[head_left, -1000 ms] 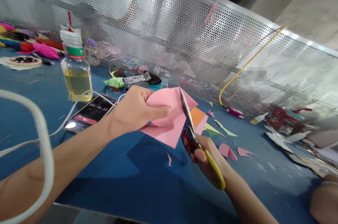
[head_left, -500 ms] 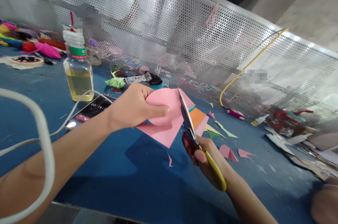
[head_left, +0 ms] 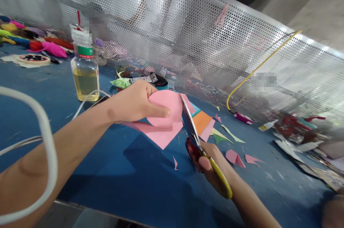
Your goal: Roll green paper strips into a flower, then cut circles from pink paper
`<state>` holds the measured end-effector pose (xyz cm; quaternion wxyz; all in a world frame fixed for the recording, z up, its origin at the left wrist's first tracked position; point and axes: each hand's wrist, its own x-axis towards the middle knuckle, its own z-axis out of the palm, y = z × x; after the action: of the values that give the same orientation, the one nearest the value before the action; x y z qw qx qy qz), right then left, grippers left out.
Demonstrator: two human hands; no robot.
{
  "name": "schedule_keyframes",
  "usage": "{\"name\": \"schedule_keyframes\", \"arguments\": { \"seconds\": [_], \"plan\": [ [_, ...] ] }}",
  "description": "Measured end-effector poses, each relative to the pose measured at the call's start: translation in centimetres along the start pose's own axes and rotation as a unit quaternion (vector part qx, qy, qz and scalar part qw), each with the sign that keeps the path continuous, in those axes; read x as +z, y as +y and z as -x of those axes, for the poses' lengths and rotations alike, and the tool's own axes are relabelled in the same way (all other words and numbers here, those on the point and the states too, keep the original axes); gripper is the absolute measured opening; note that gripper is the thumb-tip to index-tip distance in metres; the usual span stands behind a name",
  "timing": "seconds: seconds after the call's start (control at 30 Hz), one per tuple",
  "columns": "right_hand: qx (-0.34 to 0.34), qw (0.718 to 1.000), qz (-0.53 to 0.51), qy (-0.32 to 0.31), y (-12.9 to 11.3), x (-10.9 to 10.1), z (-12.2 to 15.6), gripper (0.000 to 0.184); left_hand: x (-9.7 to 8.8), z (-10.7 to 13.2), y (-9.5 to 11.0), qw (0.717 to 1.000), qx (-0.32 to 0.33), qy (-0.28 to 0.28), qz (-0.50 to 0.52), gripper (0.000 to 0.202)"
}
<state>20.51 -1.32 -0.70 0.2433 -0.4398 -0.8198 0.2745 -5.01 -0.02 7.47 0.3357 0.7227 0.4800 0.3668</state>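
Observation:
My left hand [head_left: 133, 102] pinches a pink paper sheet [head_left: 163, 115] above the blue table [head_left: 113, 170], thumb lying on a rounded pink part. My right hand [head_left: 212, 167] grips scissors [head_left: 196, 138] with red and yellow handles. The blades run up along the right edge of the pink paper, cutting into it. Orange and pink sheets [head_left: 203, 122] lie flat on the table just behind the scissors.
A bottle of yellow liquid [head_left: 84, 74] stands at the left, a white cable [head_left: 40, 138] curving near my arm. Paper scraps [head_left: 236, 156] lie to the right. A perforated metal screen [head_left: 188, 42] closes the back. Colourful clutter sits far left and far right.
The pink paper has turned in my left hand and its lower corner has swung left and lower. The scissors keep cutting along its edge. My view has shifted slightly.

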Motion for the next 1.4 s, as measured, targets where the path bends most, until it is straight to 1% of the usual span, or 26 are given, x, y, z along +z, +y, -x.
{"name": "schedule_keyframes", "arguments": {
  "seconds": [0.1, 0.2, 0.4, 0.57, 0.73, 0.8, 0.93, 1.0, 1.17, 1.4],
  "plan": [
    [0.016, 0.999, -0.042, 0.020, 0.2, 0.5, 0.0, 0.079, 0.3, 0.0, 0.1, 1.000, 0.006, 0.010, 0.013, 0.041],
    [0.020, 0.998, -0.055, 0.022, 0.4, 0.8, -0.1, 0.084, 0.9, 0.2, 0.4, 1.000, 0.002, 0.015, 0.007, 0.042],
    [0.000, 0.995, -0.089, 0.042, 0.5, 1.0, -0.2, 0.085, 1.9, 0.7, 0.8, 0.999, -0.015, -0.028, 0.026, 0.041],
    [-0.012, 0.991, -0.106, 0.076, 0.5, 1.7, 0.0, 0.083, 2.4, 0.8, 0.6, 0.995, -0.020, -0.039, 0.089, 0.036],
    [-0.019, 0.990, -0.100, 0.099, 0.3, 1.9, 0.3, 0.080, 2.8, 0.8, 0.9, 0.988, -0.062, -0.049, 0.130, 0.027],
    [-0.018, 0.991, -0.094, 0.094, 0.1, 1.7, 0.2, 0.080, 2.8, 0.8, 0.9, 0.989, -0.065, -0.042, 0.124, 0.029],
    [-0.024, 0.995, -0.065, 0.073, 0.0, 1.1, 0.2, 0.078, 2.4, 0.8, 0.7, 0.992, -0.021, -0.049, 0.111, 0.033],
    [-0.026, 0.996, -0.052, 0.068, -0.1, 0.9, 0.2, 0.077, 2.2, 0.7, 0.5, 0.993, -0.012, -0.056, 0.100, 0.035],
    [-0.030, 0.998, -0.023, 0.055, -0.2, 0.7, 0.3, 0.074, 1.9, 0.6, 0.4, 0.998, -0.034, -0.040, 0.036, 0.038],
    [-0.021, 0.999, 0.005, 0.045, -0.2, 0.3, 0.3, 0.074, 1.7, 0.6, 0.7, 0.998, -0.049, -0.031, -0.005, 0.038]
  ]
}}
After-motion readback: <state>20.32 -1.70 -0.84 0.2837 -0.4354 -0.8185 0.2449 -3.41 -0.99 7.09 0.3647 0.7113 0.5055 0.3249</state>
